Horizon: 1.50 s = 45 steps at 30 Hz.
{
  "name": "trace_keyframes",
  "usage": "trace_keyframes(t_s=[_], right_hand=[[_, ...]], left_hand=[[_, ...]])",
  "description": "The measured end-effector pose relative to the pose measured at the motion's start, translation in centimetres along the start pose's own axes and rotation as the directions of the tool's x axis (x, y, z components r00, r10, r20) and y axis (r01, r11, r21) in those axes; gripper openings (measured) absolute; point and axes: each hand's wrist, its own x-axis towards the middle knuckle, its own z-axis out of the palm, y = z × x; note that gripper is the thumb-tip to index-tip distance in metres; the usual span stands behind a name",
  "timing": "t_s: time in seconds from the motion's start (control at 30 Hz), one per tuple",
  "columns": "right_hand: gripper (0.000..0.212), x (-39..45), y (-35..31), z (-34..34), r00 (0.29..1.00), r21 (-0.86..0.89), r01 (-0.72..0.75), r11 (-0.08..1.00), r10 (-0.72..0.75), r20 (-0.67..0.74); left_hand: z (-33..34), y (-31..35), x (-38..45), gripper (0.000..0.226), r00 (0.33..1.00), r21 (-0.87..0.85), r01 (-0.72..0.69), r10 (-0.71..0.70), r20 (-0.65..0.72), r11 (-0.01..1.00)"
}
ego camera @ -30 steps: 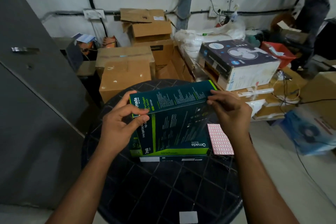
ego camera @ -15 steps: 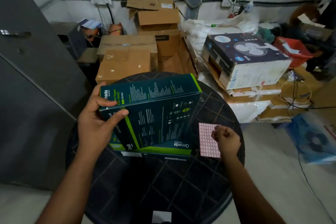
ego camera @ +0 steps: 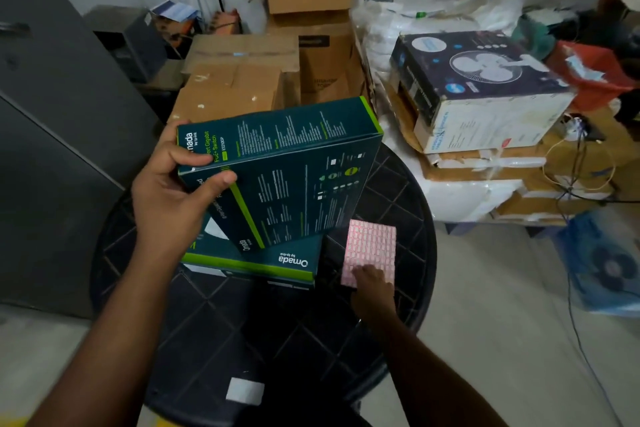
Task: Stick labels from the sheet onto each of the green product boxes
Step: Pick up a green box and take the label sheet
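My left hand (ego camera: 173, 194) grips a dark green product box (ego camera: 291, 170) by its left end and holds it tilted above the round black table (ego camera: 263, 333). Under it a second green box (ego camera: 273, 262) lies flat on the table, on top of at least one more box whose white edge shows below. To the right of that stack lies the pink label sheet (ego camera: 372, 250). My right hand (ego camera: 372, 284) rests with its fingertips on the near edge of the sheet; whether it pinches a label is hidden.
A small white label (ego camera: 245, 391) lies on the near part of the table. Brown cartons (ego camera: 239, 87) stand behind the table. A fan box (ego camera: 481, 87) sits on stacked packages to the right. A grey cabinet (ego camera: 52, 135) stands at the left, and cables trail over the floor at the right.
My right hand let go of the box's right end and dropped to the label sheet. My left hand alone now holds the box, which has shifted left and tilted.
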Motion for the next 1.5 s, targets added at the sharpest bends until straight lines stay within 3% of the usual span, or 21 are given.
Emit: trace_keyframes(t_s=[0.1,0.2,0.33,0.43,0.53,0.6,0.77,0.87,0.97,1.2,1.27,1.4,1.5], right_hand=[[0.051,0.0,0.3,0.0,0.998,0.081,0.016,0.997,-0.012,-0.06],[0.053,0.1,1.0,0.0,0.99,0.044,0.041,0.998,-0.034,-0.138],[0.046,0.3,2.3,-0.2,0.994,-0.038,0.076,0.996,-0.078,-0.08],[0.037,0.5,2.7,-0.4,0.989,-0.107,0.084,0.991,-0.097,-0.116],[0.052,0.3,3.0,-0.6,0.996,-0.098,-0.018,0.995,0.009,-0.094],[0.061,-0.1,3.3,-0.5,0.999,-0.158,0.019,0.987,-0.025,-0.04],[0.048,0.2,2.3,-0.9,0.998,-0.137,0.017,0.99,-0.025,-0.059],[0.058,0.5,2.0,-0.7,0.997,-0.095,0.077,0.993,-0.078,-0.002],[0.065,0.4,2.4,0.1,0.993,-0.171,0.109,0.979,-0.101,0.054],[0.046,0.0,1.9,-0.5,0.997,-0.075,0.042,0.996,-0.047,-0.062],[0.051,0.7,1.7,-1.3,0.997,-0.022,-0.046,0.999,0.044,-0.071],[0.088,1.8,1.3,-1.9,0.978,-0.04,-0.208,0.977,0.209,0.019],[0.104,2.1,1.2,-1.6,0.949,-0.019,-0.307,0.951,0.308,0.065]], left_hand=[[0.9,0.2,0.1,0.028,1.0,0.0,-0.009,0.009,0.005,1.0],[1.5,0.3,-0.1,0.027,1.0,0.014,-0.01,0.01,-0.022,1.0],[1.7,0.4,-0.2,0.026,0.999,0.047,0.012,-0.01,-0.04,0.999],[1.6,0.1,-0.3,0.027,1.0,0.047,0.012,-0.011,-0.029,0.999],[1.4,-0.1,-0.3,0.034,0.999,0.008,0.025,-0.025,-0.023,1.0],[1.2,-0.1,-0.4,0.043,0.999,-0.015,0.029,-0.03,-0.02,0.999],[1.3,0.0,-0.7,0.034,1.0,0.006,0.025,-0.025,-0.017,1.0],[1.3,0.1,-0.6,0.037,1.0,0.003,0.008,-0.008,-0.014,1.0],[1.3,-0.1,-0.5,0.034,1.0,0.01,-0.025,0.025,0.003,1.0],[1.1,-0.5,-0.2,0.036,0.999,-0.008,-0.042,0.042,0.004,0.999],[1.2,-0.3,-0.1,0.031,0.999,0.011,-0.039,0.039,0.01,0.999],[1.5,-0.1,-0.2,0.037,1.0,0.052,-0.008,0.009,-0.016,0.999],[1.4,-0.4,-0.2,0.032,1.0,0.037,-0.025,0.025,-0.004,0.999]])
